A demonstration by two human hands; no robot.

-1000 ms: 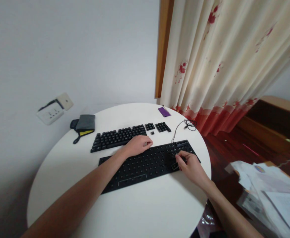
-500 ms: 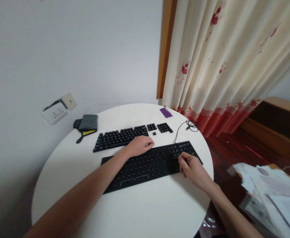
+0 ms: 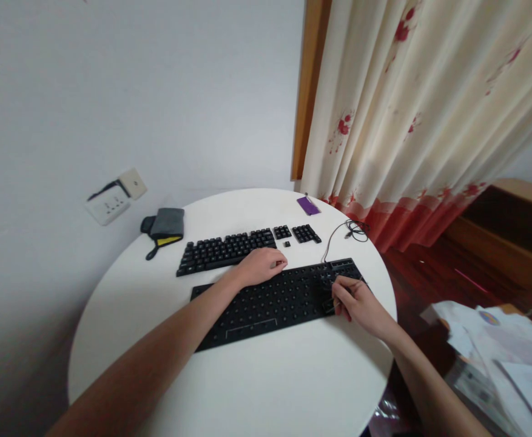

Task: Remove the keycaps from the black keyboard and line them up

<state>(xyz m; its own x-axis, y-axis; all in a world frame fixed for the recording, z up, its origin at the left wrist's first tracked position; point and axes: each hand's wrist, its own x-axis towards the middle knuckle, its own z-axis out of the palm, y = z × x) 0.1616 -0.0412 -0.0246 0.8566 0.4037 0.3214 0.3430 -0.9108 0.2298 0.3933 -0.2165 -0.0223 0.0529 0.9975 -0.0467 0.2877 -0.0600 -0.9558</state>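
A black keyboard base (image 3: 266, 309), stripped of its keycaps, lies on the white round table (image 3: 266, 382). My left hand (image 3: 262, 266) rests at its back edge with curled fingers; whatever they may hold is hidden. Over the number-pad end, my right hand (image 3: 354, 300) has thumb and fingers pinched together, too small and blurred to show what is in them. Behind the base, removed black keycaps (image 3: 224, 250) sit in rows. Smaller groups, the navigation keycaps (image 3: 282, 232) and number-pad keycaps (image 3: 306, 233), lie to their right. One loose keycap (image 3: 286, 244) is just in front.
A grey pouch (image 3: 167, 224) with a yellow edge sits at the table's back left. Toward the back right are a purple packet (image 3: 308, 206) and the keyboard's coiled cable (image 3: 356, 229). Papers (image 3: 497, 346) are stacked beyond the table's right side.
The whole view has shifted slightly, so everything appears a little further right. Both hands keep nearly the same places over the keyboard base, fingers still closed.
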